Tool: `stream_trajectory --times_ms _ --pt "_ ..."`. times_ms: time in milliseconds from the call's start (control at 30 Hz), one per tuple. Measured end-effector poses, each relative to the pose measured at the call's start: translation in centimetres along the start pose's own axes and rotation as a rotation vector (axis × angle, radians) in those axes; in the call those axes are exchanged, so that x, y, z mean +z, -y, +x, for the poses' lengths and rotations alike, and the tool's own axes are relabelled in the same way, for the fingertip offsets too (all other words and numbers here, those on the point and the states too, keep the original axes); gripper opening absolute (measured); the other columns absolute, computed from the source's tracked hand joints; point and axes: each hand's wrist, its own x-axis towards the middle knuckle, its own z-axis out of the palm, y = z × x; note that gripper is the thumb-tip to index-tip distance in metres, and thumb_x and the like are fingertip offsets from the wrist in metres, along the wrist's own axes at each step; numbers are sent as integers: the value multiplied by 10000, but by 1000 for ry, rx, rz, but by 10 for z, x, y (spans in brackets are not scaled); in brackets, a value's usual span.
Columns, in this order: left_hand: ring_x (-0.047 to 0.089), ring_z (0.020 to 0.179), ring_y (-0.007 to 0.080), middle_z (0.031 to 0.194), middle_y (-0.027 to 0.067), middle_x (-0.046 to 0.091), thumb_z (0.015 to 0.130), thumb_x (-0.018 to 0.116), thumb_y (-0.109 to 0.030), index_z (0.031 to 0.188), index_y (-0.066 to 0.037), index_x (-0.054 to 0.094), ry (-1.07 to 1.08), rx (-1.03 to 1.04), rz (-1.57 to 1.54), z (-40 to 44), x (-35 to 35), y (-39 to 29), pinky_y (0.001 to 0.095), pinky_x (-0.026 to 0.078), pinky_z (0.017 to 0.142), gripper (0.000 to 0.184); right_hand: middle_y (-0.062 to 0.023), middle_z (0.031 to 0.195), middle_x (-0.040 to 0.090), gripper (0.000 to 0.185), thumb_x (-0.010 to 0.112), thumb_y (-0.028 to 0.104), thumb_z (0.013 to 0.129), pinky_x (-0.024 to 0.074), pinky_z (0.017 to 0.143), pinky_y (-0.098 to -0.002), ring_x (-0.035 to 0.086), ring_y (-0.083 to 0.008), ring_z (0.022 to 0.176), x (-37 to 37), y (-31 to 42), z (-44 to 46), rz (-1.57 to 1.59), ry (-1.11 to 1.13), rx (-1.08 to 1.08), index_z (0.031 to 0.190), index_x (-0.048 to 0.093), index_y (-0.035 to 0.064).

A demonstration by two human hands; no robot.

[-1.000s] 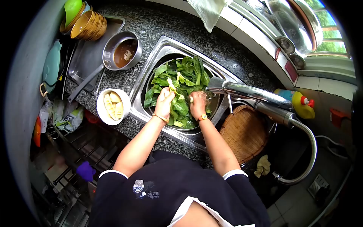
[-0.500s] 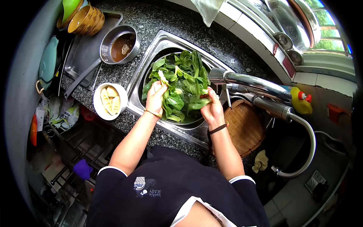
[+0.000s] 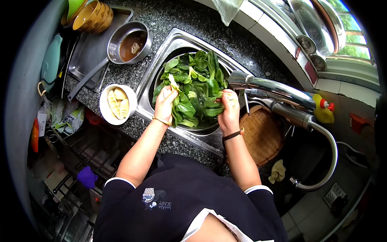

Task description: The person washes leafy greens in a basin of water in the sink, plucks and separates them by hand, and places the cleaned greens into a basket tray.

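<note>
Leafy greens (image 3: 197, 86) with pale stems fill a round basin set in the metal sink (image 3: 146, 90). At the left side of the pile, my left hand (image 3: 164, 102) is closed on a leafy green stalk, its pale stem end (image 3: 173, 80) poking up past the fingers. My right hand (image 3: 229, 107), at the pile's right side below the faucet (image 3: 268, 89), pinches the stem of another leafy green, whose leaf (image 3: 213, 108) hangs toward the middle of the basin. Leaves cover most of the basin's inside.
Left of the sink stand a white bowl (image 3: 134, 105) of pale yellow pieces and a saucepan (image 3: 145, 44) with brown liquid. Stacked brown bowls (image 3: 94, 17) sit on a metal tray (image 3: 86, 52). A woven bamboo tray (image 3: 262, 137) lies right of the sink, under the faucet.
My right hand has turned and shifted slightly, and the leaf in it has swung down against the pile. My left hand keeps its hold with little movement. The view has moved a little.
</note>
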Motion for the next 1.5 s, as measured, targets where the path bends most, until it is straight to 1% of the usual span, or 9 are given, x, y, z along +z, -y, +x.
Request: stream_trajectory --times_ms 167,267,500,733,833,1000,1167,1367,1500 --pt "501 835 93 916 21 540 813 524 -40 988 -7 505 -4 19 73 -1 2 1 226 393 777 179 -20 841 535 116 630 19 769 413 684 -220 505 -100 756 -10 11 4 -888 307 -538 852 550 37" --pt "502 842 94 921 22 542 809 531 -44 999 -3 504 15 16 85 0 1 2 228 391 785 196 -1 825 533 100 611 78 806 412 697 -221 491 -77 766 -11 8 3 -503 -44 -217 871 537 61" --pt "506 853 97 931 26 549 802 547 -58 1018 5 502 28 17 87 1 0 6 231 392 792 229 13 826 510 126 573 117 843 391 696 -215 472 -76 750 -15 -9 15 104 -123 -48 944 503 87" --pt "505 868 99 944 24 554 809 533 -42 1020 1 506 18 60 142 -1 0 5 229 383 801 217 -130 826 486 142 606 74 713 396 669 -399 479 -312 788 -19 -68 35 -1211 165 -665 823 521 50" --pt "505 880 96 960 33 551 823 518 -40 1032 5 501 15 13 100 -10 5 -3 224 384 809 215 -133 852 488 148 570 54 700 373 747 -400 474 -322 841 -31 -80 27 -1612 439 -392 839 528 88" --pt "512 896 106 965 40 561 832 506 -35 1061 15 491 42 -55 138 -17 3 -3 235 394 817 235 -92 925 559 129 567 151 833 442 728 -309 546 -213 847 -21 -19 -2 -996 221 -380 917 541 55" --pt "523 825 87 898 22 583 792 596 -76 982 -3 548 125 -168 235 -12 -9 17 218 402 757 209 -95 829 582 125 595 121 780 416 739 -354 541 -256 809 -72 60 -84 -1142 -169 -443 883 565 57" --pt "504 705 43 802 -18 584 755 675 -138 902 -12 584 329 -86 585 -28 29 15 194 417 646 214 -104 1032 533 522 632 241 773 417 806 -347 502 -220 922 -79 56 -82 -1653 -214 -582 1206 427 32" --pt "509 669 53 740 1 594 731 678 -111 874 -18 591 419 -44 695 -27 39 34 211 427 610 192 -46 982 549 417 577 123 833 409 549 -163 494 -44 697 -20 10 -39 -640 86 -1 1203 408 29"
